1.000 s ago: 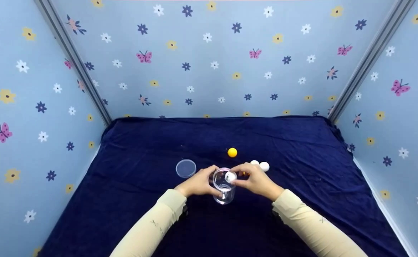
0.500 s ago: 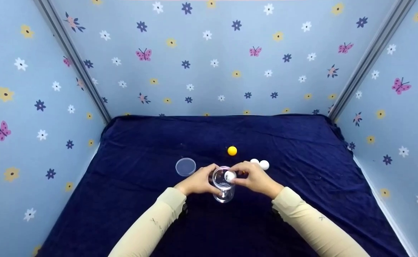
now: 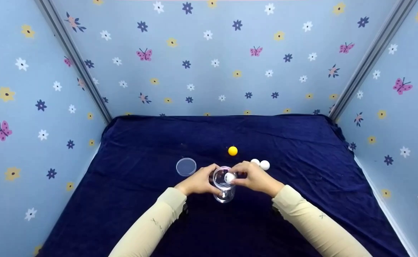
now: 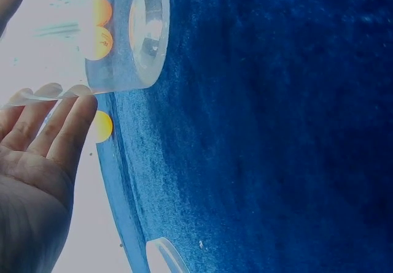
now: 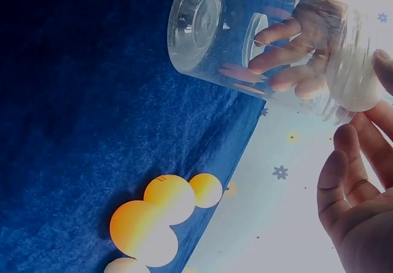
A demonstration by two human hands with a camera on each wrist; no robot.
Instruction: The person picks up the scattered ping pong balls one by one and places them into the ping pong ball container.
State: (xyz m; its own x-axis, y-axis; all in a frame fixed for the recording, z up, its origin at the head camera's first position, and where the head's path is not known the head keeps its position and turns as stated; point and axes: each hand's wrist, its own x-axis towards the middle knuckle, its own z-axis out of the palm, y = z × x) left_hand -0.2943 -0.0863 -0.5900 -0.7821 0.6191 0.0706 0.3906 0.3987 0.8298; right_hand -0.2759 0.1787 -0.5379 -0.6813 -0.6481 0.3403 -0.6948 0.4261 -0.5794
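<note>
My left hand (image 3: 199, 182) grips a clear jar (image 3: 224, 195), thumb on its near side and fingers around the far side. In the left wrist view, the fingertips (image 4: 83, 98) lie along the wall of the jar (image 4: 126, 70). A white ping-pong ball (image 3: 229, 177) is pinched between thumb and forefinger of my right hand (image 3: 257, 178), right at the jar's open mouth. From the right wrist, the ball (image 5: 359, 92) overlaps the threaded neck, and the tilted jar (image 5: 209, 52) shows no ball lower down inside.
A clear round lid (image 3: 186, 167) lies left of the jar on the dark blue cloth (image 3: 152, 142). One orange ball (image 3: 233, 151) sits beyond the jar. Two white balls (image 3: 264, 165) rest behind my right hand; the right wrist view shows orange balls (image 5: 132, 227) grouped nearby.
The white ball has dipped very slightly at the jar's mouth, and the right fingers with it. The left hand and jar keep their place.
</note>
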